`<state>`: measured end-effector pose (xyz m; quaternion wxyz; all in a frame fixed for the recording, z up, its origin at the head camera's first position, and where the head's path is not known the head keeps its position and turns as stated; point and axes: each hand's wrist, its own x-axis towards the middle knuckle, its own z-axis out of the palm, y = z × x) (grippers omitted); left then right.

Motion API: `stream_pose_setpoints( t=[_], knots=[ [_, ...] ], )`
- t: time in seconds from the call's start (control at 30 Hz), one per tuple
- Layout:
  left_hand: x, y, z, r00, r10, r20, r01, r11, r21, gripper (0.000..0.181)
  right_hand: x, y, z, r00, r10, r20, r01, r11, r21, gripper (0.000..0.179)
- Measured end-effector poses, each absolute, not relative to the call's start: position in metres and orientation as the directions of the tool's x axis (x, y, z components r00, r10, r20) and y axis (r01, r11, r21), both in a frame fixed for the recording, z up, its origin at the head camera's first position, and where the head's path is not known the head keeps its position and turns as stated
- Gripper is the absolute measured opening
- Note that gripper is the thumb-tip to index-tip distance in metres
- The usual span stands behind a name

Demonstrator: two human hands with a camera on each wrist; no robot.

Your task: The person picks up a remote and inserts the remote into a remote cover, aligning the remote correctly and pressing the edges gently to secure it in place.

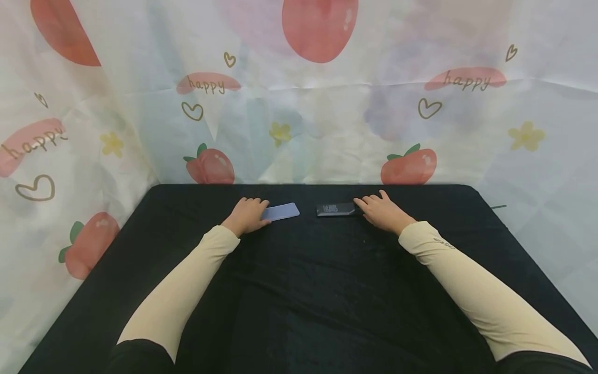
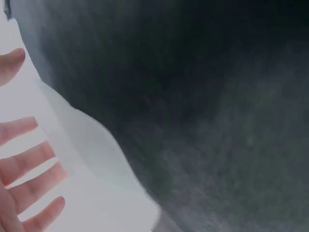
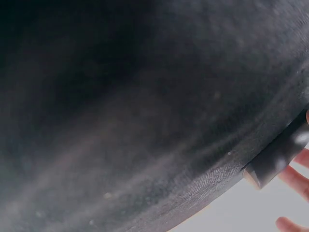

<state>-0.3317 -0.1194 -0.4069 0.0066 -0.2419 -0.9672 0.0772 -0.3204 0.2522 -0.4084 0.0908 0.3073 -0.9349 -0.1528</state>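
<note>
On the far part of the black table lie two slim, oblong things in the head view. My left hand (image 1: 246, 215) is at the left end of a flat, pale blue rectangular piece (image 1: 282, 211). In the left wrist view the fingers (image 2: 29, 166) are straight and spread apart from the thumb. My right hand (image 1: 384, 213) holds the right end of a flat black box (image 1: 335, 209) with pale print on its top. Right wrist view: the black box (image 3: 280, 154) shows at the right edge, partly hiding the fingers (image 3: 295, 181) behind it.
A black cloth covers the table (image 1: 299, 291). Behind it and at both sides hangs a pale curtain (image 1: 327, 114) with printed fruit, hearts and flowers. A short gap of cloth separates the blue piece from the black box.
</note>
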Motion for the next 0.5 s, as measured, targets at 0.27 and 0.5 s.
stream_pose_setpoints(
  t=[0.27, 0.5],
  knots=[
    [-0.3237, -0.1164, -0.4030, -0.884, 0.464, -0.056, 0.467, 0.874, -0.134, 0.059, -0.3212, 0.2550, -0.4073, -0.790, -0.606, 0.092, -0.547, 0.765, 0.339, 0.052],
    [-0.3317, -0.1242, -0.3982, -0.875, 0.471, -0.114, 0.483, 0.866, -0.129, 0.054, -0.3182, 0.2523, -0.4075, -0.787, -0.614, 0.067, -0.564, 0.759, 0.326, 0.055]
  ],
)
